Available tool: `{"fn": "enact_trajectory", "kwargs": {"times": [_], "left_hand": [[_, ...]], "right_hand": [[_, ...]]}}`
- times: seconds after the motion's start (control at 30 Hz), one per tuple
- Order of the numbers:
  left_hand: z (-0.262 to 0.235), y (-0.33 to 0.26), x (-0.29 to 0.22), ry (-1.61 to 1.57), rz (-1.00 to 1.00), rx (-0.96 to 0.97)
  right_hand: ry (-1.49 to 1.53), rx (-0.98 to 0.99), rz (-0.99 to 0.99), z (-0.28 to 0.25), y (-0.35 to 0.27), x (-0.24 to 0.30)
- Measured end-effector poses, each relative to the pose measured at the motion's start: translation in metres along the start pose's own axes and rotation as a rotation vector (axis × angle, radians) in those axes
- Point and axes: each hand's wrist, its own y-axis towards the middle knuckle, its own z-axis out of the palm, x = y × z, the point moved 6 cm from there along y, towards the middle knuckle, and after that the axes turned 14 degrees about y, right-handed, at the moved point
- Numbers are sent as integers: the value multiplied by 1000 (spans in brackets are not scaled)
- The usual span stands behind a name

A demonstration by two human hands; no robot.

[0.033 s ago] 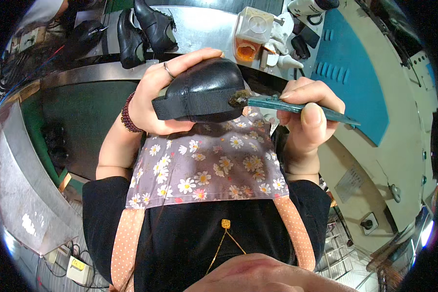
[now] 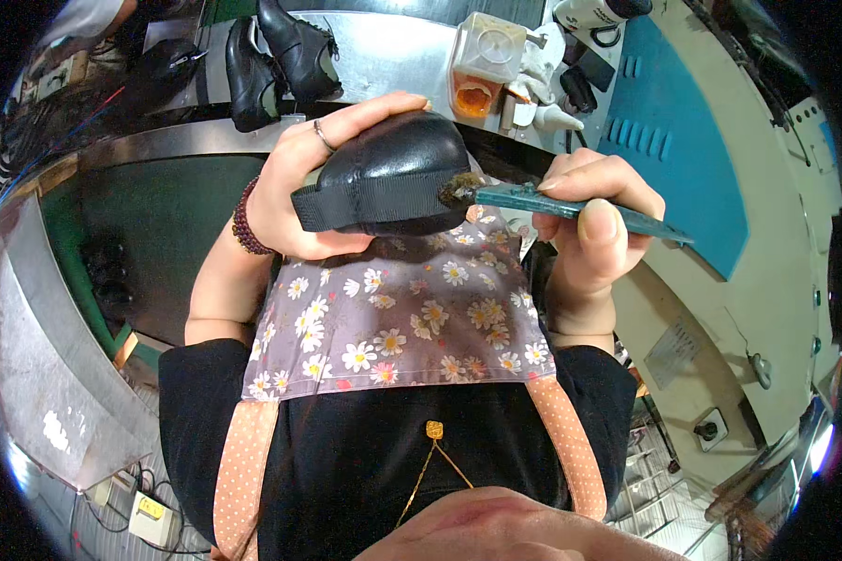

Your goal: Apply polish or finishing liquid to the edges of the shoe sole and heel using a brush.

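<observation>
Brush (image 2: pixel 515 196) points left, touching black shoe (image 2: pixel 398 154); long axis dips rightward; right hand (image 2: pixel 608 206) pinches it. Left hand (image 2: pixel 290 182) clasps shoe.

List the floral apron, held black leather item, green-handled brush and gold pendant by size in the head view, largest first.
1. Floral apron
2. Black leather item
3. Green-handled brush, long but thin and partly hidden by fingers
4. Gold pendant

This is apparent size only; nearness to the camera may affect it.
</observation>
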Motion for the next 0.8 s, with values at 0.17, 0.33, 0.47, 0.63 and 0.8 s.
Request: {"fn": "enact_trajectory", "kwargs": {"times": [0.17,0.33,0.47,0.63,0.8], "left_hand": [[-3,2,-5,73,72,-148],[-5,2,-8,97,77,-146],[-7,3,-8,53,51,-104],[0,6,-7,-79,-32,28],[2,8,-10,-95,-27,39]], "right_hand": [[-137,39,-122,4,0,12],[-442,-12,-35,-7,5,24],[-119,-41,-141,-6,2,33],[0,-53,-110,4,3,35],[-77,-36,-137,17,5,37]]}}
